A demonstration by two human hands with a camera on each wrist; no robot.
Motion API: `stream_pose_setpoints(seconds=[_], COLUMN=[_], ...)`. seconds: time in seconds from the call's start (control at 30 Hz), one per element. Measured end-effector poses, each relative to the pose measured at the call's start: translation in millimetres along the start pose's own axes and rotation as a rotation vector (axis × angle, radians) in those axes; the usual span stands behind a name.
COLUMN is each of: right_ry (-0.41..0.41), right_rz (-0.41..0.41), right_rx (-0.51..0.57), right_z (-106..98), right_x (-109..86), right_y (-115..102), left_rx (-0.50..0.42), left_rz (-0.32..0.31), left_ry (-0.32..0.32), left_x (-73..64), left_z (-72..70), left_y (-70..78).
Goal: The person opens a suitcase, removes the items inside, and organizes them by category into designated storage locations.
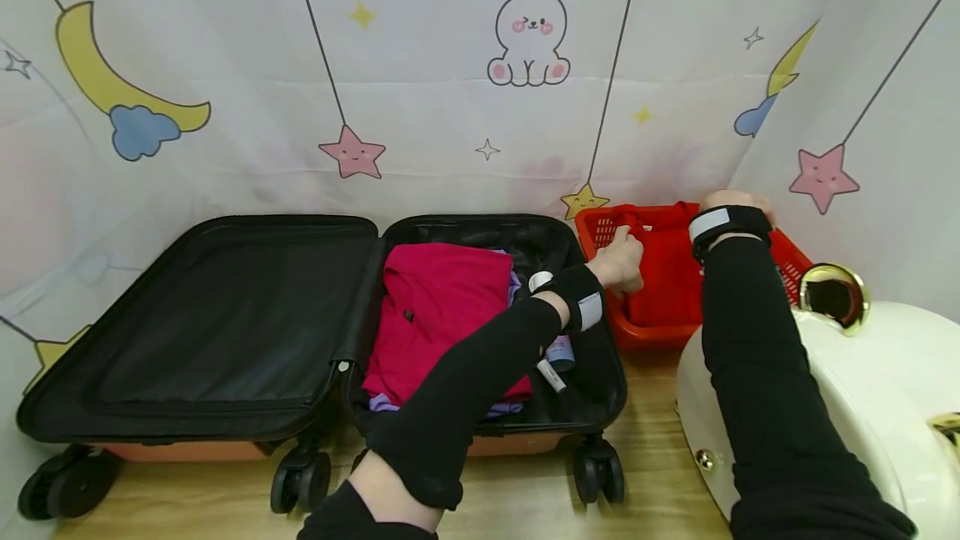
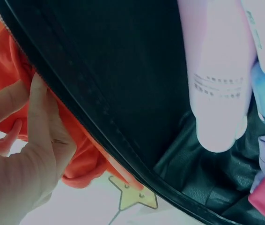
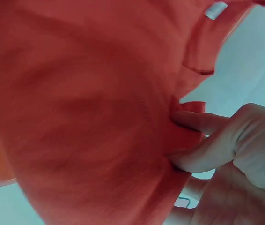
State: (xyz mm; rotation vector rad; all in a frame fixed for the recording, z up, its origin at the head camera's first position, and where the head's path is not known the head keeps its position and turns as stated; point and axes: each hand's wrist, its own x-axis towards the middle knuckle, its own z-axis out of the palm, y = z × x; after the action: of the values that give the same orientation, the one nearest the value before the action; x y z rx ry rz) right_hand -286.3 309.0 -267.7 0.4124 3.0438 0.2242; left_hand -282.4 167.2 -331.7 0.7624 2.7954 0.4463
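Observation:
A red shirt (image 1: 663,273) lies over the red plastic basket (image 1: 660,337) on the right. My left hand (image 1: 621,263) pinches its left side at the basket's near-left edge, and the left wrist view shows thumb and fingers (image 2: 39,112) closed on bunched cloth. On the far side, my right hand (image 1: 738,200) holds the shirt too; in the right wrist view its thumb and forefinger (image 3: 202,159) pinch the fabric near a neckline with a white label (image 3: 215,10). Part of the basket is hidden under the cloth.
An open black-lined suitcase (image 1: 225,323) stands left of the basket. Folded magenta clothing (image 1: 442,298) lies in it over lilac cloth, beside a pink bottle (image 2: 219,79) and a blue bottle (image 1: 560,352). A white rounded object with gold fittings (image 1: 892,390) stands at right. A printed curtain (image 1: 450,107) hangs behind.

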Motion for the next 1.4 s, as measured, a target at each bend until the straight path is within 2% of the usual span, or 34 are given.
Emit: stream_pose_setpoints(seconds=[0.2,0.27,0.37,0.47,0.57,0.7,0.83,0.9,0.97,1.07,1.13,1.23,1.3,1.4], right_ry=[-0.004,-0.029,-0.101,-0.171,-0.162,-0.098,-0.132,-0.139,-0.104,-0.060,-0.067,-0.121,-0.149,-0.164], right_rz=[0.025,0.045,0.073,0.081,0.069,-0.058,-0.221,-0.304,-0.380,-0.491,-0.547,-0.606,-0.648,-0.712], right_rx=[0.052,0.075,0.063,0.024,0.045,0.124,0.156,0.148,0.144,0.137,0.139,0.139,0.132,0.118], right_z=[-1,-1,-2,-6,-7,-9,-20,-26,-31,-34,-33,-32,-28,-18], right_x=[-12.9,-12.4,-8.8,-4.2,1.2,16.3,41.5,48.8,49.8,41.6,33.8,21.6,14.3,4.3], right_y=[-3,-3,-2,-1,0,-7,-30,-47,-66,-99,-123,-153,-168,-185], left_rx=[0.016,0.029,-0.007,-0.075,-0.109,-0.086,-0.045,-0.038,-0.015,-0.006,0.007,-0.003,0.007,0.030], left_rz=[-0.012,-0.002,-0.022,-0.061,-0.058,-0.021,-0.015,-0.032,-0.051,-0.130,-0.179,-0.214,-0.184,-0.121], left_ry=[-0.005,-0.008,-0.016,0.015,0.074,0.116,0.132,0.127,0.123,0.124,0.141,0.183,0.195,0.174], left_x=[-0.5,-1.4,-3.9,-8.1,-13.3,-22.4,-34.3,-41.4,-49.5,-64.7,-74.6,-85.7,-90.7,-98.7], left_z=[3.0,3.4,2.4,-3.9,-17.9,-43.3,-69.5,-82.0,-94.5,-107.7,-112.1,-112.6,-110.0,-103.0], left_y=[2.2,3.2,5.2,2.6,-8.8,-36.9,-73.2,-92.5,-110.2,-139.1,-158.2,-182.7,-195.7,-210.3])
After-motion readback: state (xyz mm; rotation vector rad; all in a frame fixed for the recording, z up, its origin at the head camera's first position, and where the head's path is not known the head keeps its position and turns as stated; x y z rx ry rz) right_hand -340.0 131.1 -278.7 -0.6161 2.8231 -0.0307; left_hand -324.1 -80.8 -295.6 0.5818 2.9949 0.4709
